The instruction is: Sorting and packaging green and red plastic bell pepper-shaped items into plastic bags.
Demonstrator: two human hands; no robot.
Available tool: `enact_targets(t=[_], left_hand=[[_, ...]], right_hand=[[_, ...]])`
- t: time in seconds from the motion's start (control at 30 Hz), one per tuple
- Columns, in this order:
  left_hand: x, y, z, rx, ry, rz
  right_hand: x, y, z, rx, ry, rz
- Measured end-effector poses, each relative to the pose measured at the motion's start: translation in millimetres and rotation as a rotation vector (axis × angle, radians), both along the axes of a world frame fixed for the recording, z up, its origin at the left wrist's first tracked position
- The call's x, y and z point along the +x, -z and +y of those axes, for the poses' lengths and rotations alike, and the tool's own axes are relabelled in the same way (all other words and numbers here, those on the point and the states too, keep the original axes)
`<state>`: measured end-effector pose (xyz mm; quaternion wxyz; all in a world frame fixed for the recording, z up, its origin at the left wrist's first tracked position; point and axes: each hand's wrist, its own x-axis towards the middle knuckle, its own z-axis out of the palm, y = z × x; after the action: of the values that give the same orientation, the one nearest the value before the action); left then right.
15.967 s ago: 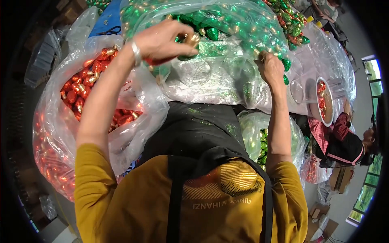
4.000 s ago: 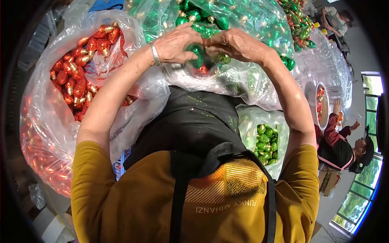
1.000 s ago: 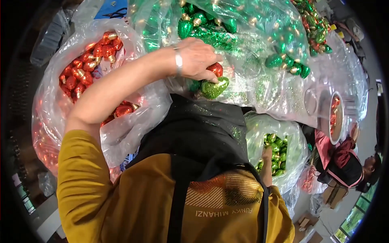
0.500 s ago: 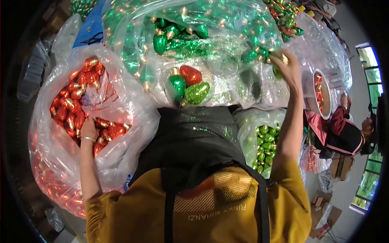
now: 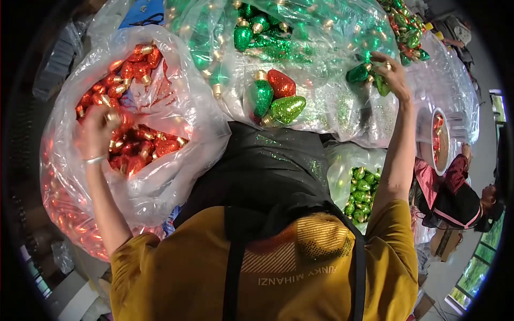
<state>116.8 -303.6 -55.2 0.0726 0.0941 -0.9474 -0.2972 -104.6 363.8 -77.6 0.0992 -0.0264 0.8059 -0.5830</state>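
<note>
My left hand (image 5: 98, 132) is smeared by motion over the open plastic bag (image 5: 59, 160) of glittery red bulb ornaments (image 5: 140, 72). A gold cap and a blur of red show by its fingers; whether it grips an ornament is unclear. On the right, my right hand (image 5: 395, 79) has its fingers closed round a light green bulb ornament (image 5: 382, 85). A dark green bulb ornament (image 5: 357, 73) hangs or lies at its fingertips. Between the hands, a red bulb ornament (image 5: 281, 83), a dark green one (image 5: 261, 97) and a light green one (image 5: 289, 109) lie together on clear plastic.
Dark green ornaments (image 5: 259, 24) fill a large clear bag ahead. Small green ornaments (image 5: 363, 193) sit in a bag right of my lap. A white tub (image 5: 439, 140) with red ornaments stands at the right, near a seated person (image 5: 455, 187). Scissors (image 5: 145, 20) lie far left.
My left hand has lifted up and left from among the red ornaments. My right hand still holds the light green ornament by the dark green ones. The whole view has shifted slightly.
</note>
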Motion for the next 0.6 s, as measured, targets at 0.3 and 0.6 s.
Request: enact_targets(t=[0.3, 0.6], left_hand=[[-97.9, -66.1, 242.1, 0.246, 0.899, 0.325], [-136.4, -44.5, 252.7, 0.029, 1.183, -0.276]], right_hand=[[-32.0, 76.5, -7.5, 1.344, -0.221, 0.379], [7.8, 31.1, -9.7, 1.259, 0.016, 0.287]])
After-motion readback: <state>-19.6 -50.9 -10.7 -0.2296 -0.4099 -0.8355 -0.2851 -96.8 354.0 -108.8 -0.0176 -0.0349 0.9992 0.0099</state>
